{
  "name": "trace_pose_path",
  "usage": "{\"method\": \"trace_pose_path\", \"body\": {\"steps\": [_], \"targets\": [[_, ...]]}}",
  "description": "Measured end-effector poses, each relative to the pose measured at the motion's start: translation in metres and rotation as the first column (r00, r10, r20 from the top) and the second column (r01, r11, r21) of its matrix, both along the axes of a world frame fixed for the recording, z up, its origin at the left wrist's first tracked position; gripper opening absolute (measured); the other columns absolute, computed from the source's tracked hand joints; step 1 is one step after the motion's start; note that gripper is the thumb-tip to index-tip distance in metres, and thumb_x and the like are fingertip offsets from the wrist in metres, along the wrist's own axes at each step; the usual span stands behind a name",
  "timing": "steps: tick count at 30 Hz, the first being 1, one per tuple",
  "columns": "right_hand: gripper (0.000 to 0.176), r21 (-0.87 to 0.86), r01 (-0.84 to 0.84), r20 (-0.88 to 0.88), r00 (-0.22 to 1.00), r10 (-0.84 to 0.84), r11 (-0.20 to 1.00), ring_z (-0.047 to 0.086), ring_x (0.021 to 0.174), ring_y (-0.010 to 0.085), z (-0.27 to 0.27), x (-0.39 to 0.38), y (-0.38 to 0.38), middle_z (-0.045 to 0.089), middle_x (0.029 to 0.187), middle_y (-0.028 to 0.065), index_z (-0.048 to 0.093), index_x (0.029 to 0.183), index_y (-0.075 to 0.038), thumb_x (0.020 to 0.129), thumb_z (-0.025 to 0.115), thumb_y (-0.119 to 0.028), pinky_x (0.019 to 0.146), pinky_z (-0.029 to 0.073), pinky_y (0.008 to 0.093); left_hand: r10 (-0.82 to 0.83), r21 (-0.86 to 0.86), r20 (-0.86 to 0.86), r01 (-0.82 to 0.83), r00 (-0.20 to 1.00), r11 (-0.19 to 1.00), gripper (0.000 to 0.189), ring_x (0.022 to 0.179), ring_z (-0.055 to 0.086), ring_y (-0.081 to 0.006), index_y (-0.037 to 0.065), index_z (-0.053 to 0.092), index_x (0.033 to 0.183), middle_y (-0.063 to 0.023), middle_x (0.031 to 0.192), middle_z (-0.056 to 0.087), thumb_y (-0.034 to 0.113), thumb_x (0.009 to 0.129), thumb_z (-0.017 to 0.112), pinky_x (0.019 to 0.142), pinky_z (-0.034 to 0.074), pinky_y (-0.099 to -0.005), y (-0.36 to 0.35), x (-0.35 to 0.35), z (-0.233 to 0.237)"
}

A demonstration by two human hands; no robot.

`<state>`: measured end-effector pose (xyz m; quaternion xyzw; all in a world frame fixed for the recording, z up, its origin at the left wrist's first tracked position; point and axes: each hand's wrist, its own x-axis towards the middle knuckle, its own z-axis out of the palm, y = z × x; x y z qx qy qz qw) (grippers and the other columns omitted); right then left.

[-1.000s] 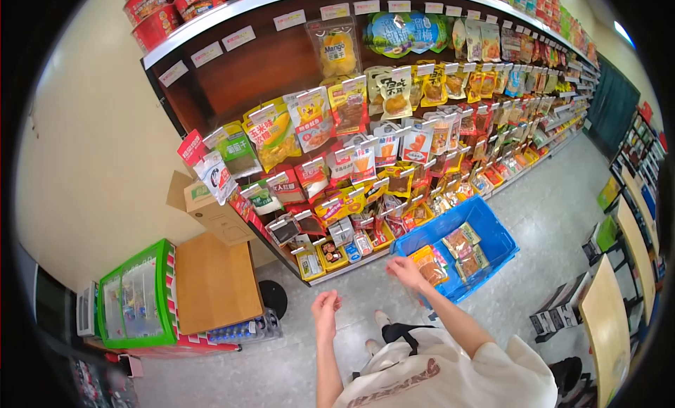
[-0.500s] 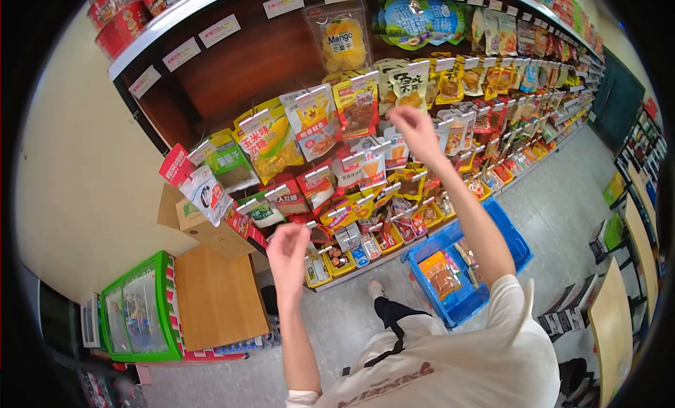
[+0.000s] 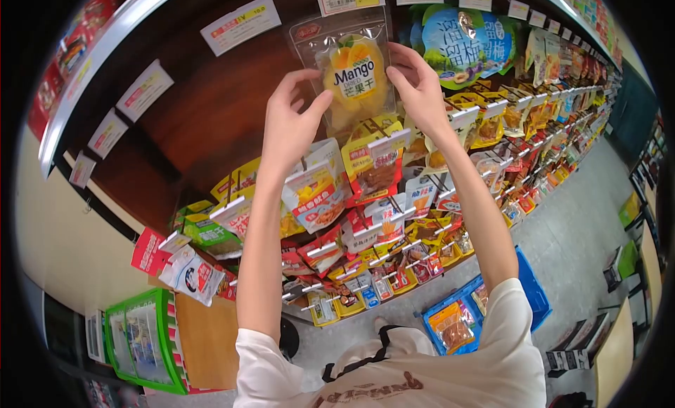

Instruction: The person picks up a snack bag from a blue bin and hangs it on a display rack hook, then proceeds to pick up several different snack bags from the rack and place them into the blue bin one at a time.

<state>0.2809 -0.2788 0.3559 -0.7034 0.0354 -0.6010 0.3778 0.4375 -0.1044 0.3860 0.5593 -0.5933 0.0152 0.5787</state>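
A clear-fronted bag of dried mango [image 3: 353,81] stands upright at the front of the upper shelf, under a price tag. My left hand [image 3: 295,112] grips its left side, fingers curled and thumb at the front edge. On the opposite edge, my right hand [image 3: 420,91] pinches the bag with thumb and fingers. Just right of my right hand are blue-green plum snack bags [image 3: 464,46]. Below the mango bag hangs a red and yellow snack pouch [image 3: 373,165], with a white and orange pouch [image 3: 316,193] to its left.
Hooks with white tag holders [image 3: 390,142] jut out below the upper shelf. A blue crate [image 3: 531,295] on the floor at my right holds an orange packet [image 3: 451,325]. A green-framed freezer [image 3: 172,345] and a wooden top [image 3: 207,341] stand at lower left.
Both hands have risen to the mango bag and closed on its sides; the right came from the hanging pouches, the left from lower down. My view has moved closer to the shelf.
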Motion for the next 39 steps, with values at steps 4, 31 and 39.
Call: {"method": "trace_pose_path", "body": {"steps": [4,31,39], "targets": [[0.039,0.034,-0.002,0.002,1.000,0.002,0.999,0.063,0.103,0.0184,0.001,0.007,-0.008,0.061,0.117,0.0129,0.055,0.130,-0.002,0.092,0.061,-0.007,0.091,0.051,0.0296,-0.142,0.023,-0.190,0.149,0.972,0.989,0.037,0.113,0.059,-0.0185,0.000,0.056,0.123,-0.0130,0.119,0.062,0.015,0.091,0.067,0.095,0.045,-0.0301,-0.021,0.001,0.005],[0.043,0.048,-0.076,0.052,0.996,0.073,0.996,0.059,0.110,0.0185,0.000,0.015,-0.014,0.059,0.120,0.0128,0.053,0.133,-0.004,0.092,0.063,-0.009,0.094,0.048,0.0311,-0.194,-0.102,-0.202,0.176,0.960,0.979,0.036,0.109,0.063,-0.0224,-0.001,0.058,0.121,-0.0156,0.119,0.062,0.010,0.088,0.068,0.091,0.051,-0.0334,-0.026,0.001,-0.002],[0.044,0.090,-0.206,0.004,0.979,0.206,0.974,0.058,0.110,0.0141,-0.011,0.015,-0.017,0.062,0.120,0.0126,0.047,0.138,-0.003,0.096,0.060,-0.009,0.095,0.047,0.0270,-0.152,-0.087,-0.246,0.134,0.957,0.987,0.035,0.106,0.062,-0.0185,-0.002,0.060,0.123,-0.0138,0.118,0.063,0.013,0.091,0.065,0.092,0.048,-0.0306,-0.027,0.012,-0.011]]}}
